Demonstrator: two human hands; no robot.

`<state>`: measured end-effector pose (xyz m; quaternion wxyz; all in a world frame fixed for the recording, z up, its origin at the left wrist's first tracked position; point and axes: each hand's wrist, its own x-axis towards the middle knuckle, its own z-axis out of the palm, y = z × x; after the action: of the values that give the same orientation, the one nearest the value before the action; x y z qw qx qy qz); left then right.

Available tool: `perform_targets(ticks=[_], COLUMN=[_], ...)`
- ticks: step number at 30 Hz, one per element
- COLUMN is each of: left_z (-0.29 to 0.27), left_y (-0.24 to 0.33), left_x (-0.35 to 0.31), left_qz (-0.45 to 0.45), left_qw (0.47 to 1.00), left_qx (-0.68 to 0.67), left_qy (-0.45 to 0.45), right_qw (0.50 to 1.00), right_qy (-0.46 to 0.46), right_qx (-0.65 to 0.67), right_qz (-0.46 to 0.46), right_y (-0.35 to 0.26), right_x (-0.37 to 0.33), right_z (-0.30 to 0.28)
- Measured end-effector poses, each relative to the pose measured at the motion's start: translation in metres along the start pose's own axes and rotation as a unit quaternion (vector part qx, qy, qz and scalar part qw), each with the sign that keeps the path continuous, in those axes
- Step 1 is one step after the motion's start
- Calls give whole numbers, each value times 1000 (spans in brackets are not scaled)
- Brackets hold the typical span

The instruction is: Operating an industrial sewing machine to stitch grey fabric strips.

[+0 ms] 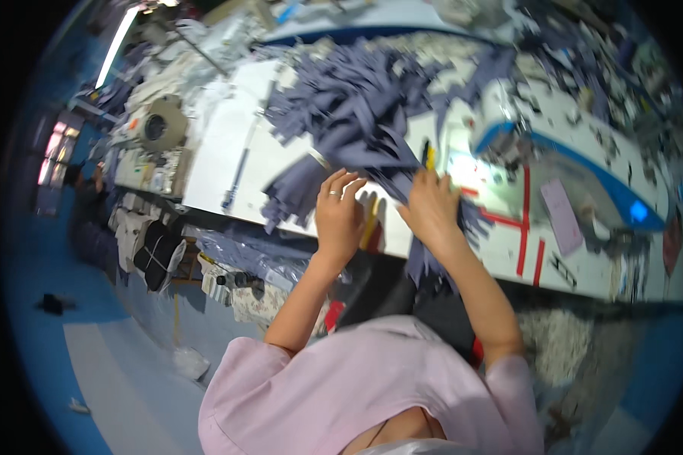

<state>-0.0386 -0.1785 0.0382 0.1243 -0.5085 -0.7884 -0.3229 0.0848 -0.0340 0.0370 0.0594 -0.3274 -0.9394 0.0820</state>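
Observation:
Blue-grey fabric strips [364, 91] lie in a big tangled pile on the white table, and a bundle of them [292, 189] fans out at its near left, a pale band around it. My left hand [340, 216], a ring on one finger, is beside that bundle with its fingers bent and apart; I see nothing in it. To the right, my right hand [434, 208] lies palm down over more strips, fingers stretched forward and thumb apart. Some strips hang off the table edge below it. A yellow-and-black tool [430, 156] touches or nearly touches its fingertips. Between my hands is a blurred yellow object [371, 221].
A white and blue sewing machine [584, 144] with its lamp lit stands at the right. Near it are a pink phone-shaped object [560, 216] and red tape lines [525, 205]. A blue pen-like stick [237, 180] lies left. Another machine [157, 125] stands further left.

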Motion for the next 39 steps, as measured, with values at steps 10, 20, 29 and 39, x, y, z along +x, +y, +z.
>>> perform_targets(ticks=[10, 20, 29, 39], left_z=[8, -20, 91, 124], left_y=[-117, -101, 32, -38], left_x=[44, 54, 112, 216], left_qz=[92, 89, 55, 202], left_qw=[962, 988, 941, 935], left_qx=[255, 127, 99, 278], left_qy=[-16, 12, -319, 84], right_qw=[988, 950, 972, 973], right_qy=[-31, 225, 170, 151], right_qx=[-105, -88, -37, -4], right_qz=[-108, -198, -158, -173], right_y=[38, 57, 72, 84], right_x=[-40, -24, -46, -47], right_z=[4, 19, 24, 20])
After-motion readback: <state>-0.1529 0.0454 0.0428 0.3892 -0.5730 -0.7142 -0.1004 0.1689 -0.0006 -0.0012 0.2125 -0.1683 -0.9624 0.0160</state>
